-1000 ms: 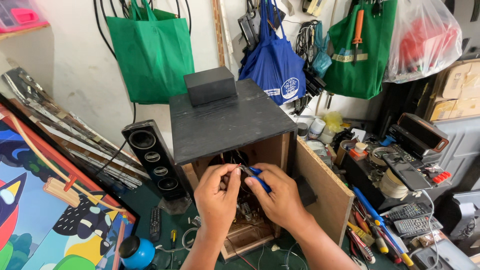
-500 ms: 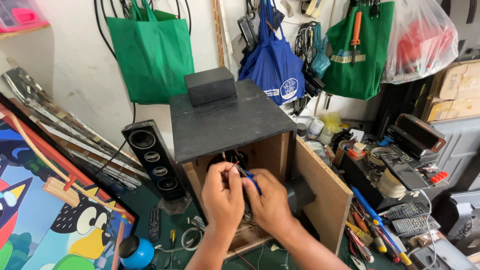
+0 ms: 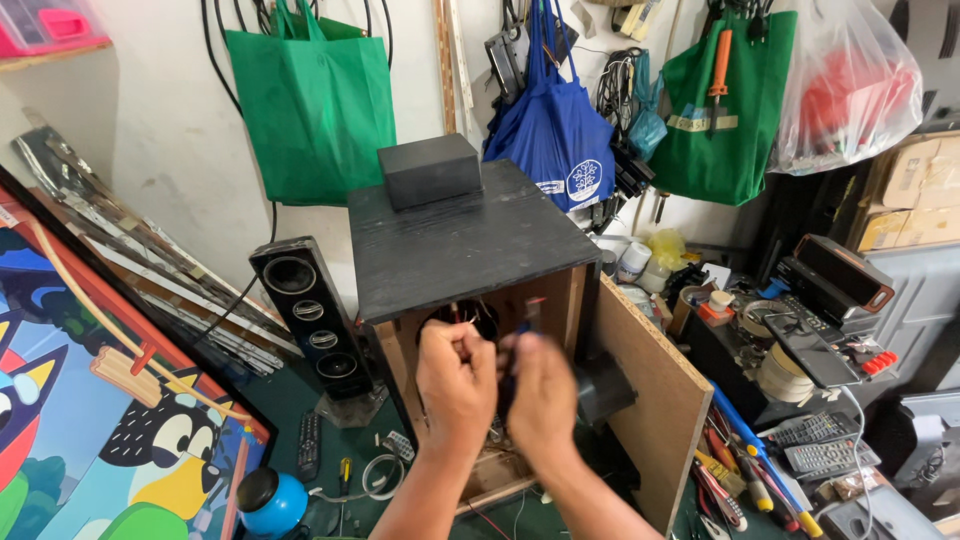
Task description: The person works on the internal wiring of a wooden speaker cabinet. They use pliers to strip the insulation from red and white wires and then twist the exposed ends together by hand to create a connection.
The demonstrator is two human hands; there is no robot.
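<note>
A black wooden speaker box (image 3: 470, 240) stands open toward me, its back panel (image 3: 655, 395) swung out to the right. My left hand (image 3: 455, 385) is raised in front of the opening, fingers pinched on thin wires (image 3: 462, 318) coming from inside. Close beside it, blurred by motion, my right hand (image 3: 540, 395) grips a small blue-handled tool (image 3: 527, 318) with its tip pointing up. A small black box (image 3: 430, 170) rests on the cabinet's top.
A black tower speaker (image 3: 310, 320) stands left of the box, a colourful cartoon painting (image 3: 90, 420) farther left. Green bags (image 3: 315, 100) and a blue bag (image 3: 555, 130) hang on the wall. Remotes (image 3: 820, 445), tape rolls and tools crowd the right. A blue round object (image 3: 270, 500) lies bottom left.
Both hands have come closer together and risen slightly in front of the opening. The blue tool has turned from lying sideways to pointing upward.
</note>
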